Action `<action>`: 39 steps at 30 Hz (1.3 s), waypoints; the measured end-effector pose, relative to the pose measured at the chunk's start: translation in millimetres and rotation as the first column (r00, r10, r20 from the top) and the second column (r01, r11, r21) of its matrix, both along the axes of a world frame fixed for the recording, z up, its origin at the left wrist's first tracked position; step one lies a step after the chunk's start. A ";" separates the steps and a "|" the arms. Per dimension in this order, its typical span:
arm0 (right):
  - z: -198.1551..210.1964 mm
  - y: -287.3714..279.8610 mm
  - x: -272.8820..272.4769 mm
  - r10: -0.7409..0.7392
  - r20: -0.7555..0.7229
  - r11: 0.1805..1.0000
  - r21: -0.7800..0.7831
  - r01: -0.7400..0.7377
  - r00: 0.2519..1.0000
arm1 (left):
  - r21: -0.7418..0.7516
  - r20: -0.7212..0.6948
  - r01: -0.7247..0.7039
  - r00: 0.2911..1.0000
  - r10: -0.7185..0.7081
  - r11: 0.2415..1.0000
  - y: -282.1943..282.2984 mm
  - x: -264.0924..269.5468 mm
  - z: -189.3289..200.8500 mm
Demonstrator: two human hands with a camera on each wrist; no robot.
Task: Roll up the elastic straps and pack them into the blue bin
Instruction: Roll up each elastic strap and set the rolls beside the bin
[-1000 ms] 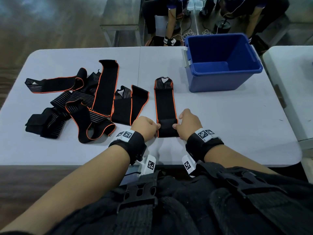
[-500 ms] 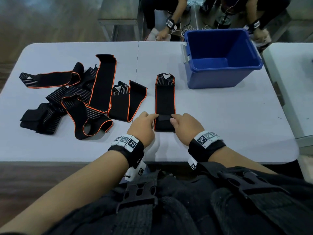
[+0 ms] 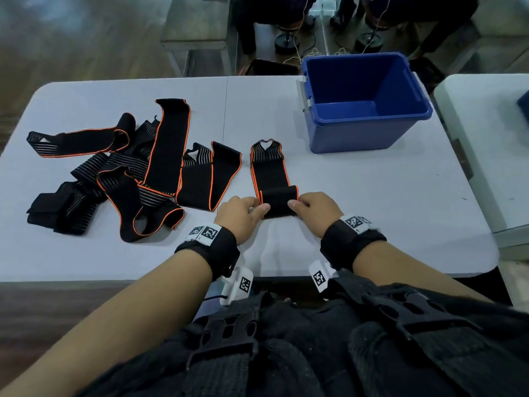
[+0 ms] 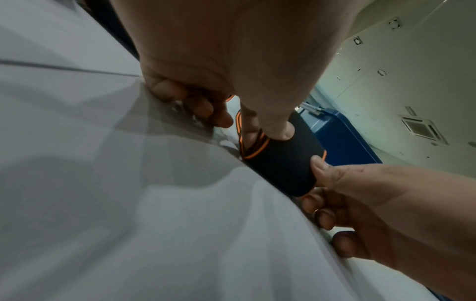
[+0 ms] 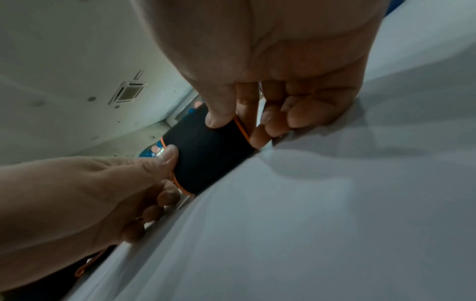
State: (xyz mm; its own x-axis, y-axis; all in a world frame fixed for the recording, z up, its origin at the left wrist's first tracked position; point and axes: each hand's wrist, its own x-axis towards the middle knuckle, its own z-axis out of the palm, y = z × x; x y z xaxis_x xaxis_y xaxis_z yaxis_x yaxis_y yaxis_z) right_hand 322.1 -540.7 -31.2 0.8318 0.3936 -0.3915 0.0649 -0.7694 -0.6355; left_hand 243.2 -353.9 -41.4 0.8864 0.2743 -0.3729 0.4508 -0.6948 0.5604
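Midway through rolling, left hand (image 3: 239,214) and right hand (image 3: 316,210) pinch the ends of a half-rolled strap (image 3: 276,193) on the worktop (image 3: 372,202); next, probably rolling toward the blue bin (image 3: 363,133).

Your left hand (image 3: 242,214) and right hand (image 3: 316,212) flank the strap (image 3: 272,179) at the frame's centre, on the table (image 3: 372,202). The strap pile (image 3: 120,173) lies at left; the bin (image 3: 363,130) stands upper right.

Strap pile (image 3: 108,179) layers overlap, count unclear, far people cut off at top
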 end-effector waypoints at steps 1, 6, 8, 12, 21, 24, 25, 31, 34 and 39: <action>-0.7 0.8 2.0 -0.012 -0.012 1.000 -0.002 0.012 1.000 | -0.007 -0.014 -0.011 1.000 0.010 1.000 -0.8 0.9 1.2; -2.2 8.2 3.5 -0.029 -0.060 0.997 -0.072 0.025 0.998 | -0.064 -0.052 -0.049 0.998 0.046 0.997 0.2 3.0 4.3; -1.8 10.3 3.1 -0.032 -0.056 0.993 -0.113 0.026 0.998 | -0.075 -0.035 -0.092 0.995 0.090 0.993 0.9 2.2 2.5; -3.2 11.7 -2.0 -0.078 0.018 0.995 -0.055 0.079 0.997 | -0.130 0.082 -0.182 0.978 0.193 0.975 -1.1 -1.9 0.5; -5.8 5.4 -0.7 0.199 0.126 0.972 -0.148 -0.180 0.972 | 0.111 0.122 0.110 0.985 -0.123 0.988 -0.2 -13.5 -11.0; -7.2 -2.4 2.7 0.267 0.086 0.951 -0.186 -0.248 0.960 | 0.149 0.069 0.174 0.980 -0.185 0.974 2.9 -16.9 -12.5; -7.0 -3.0 5.1 0.269 0.085 0.951 -0.181 -0.250 0.960 | 0.146 0.084 0.161 0.981 -0.174 0.976 3.2 -15.0 -12.6; -0.7 -1.5 13.9 0.147 0.030 0.989 0.000 -0.147 0.989 | -0.086 0.146 0.039 0.989 -0.026 0.996 5.5 -5.1 -3.4; -1.0 3.1 16.5 0.088 0.009 0.995 0.054 -0.089 0.996 | -0.216 0.126 -0.031 0.990 0.060 0.976 5.1 -0.2 2.5; -6.8 18.1 23.2 0.123 0.017 0.990 -0.077 -0.122 0.992 | -0.179 0.016 -0.069 0.997 0.073 0.982 10.2 6.9 4.9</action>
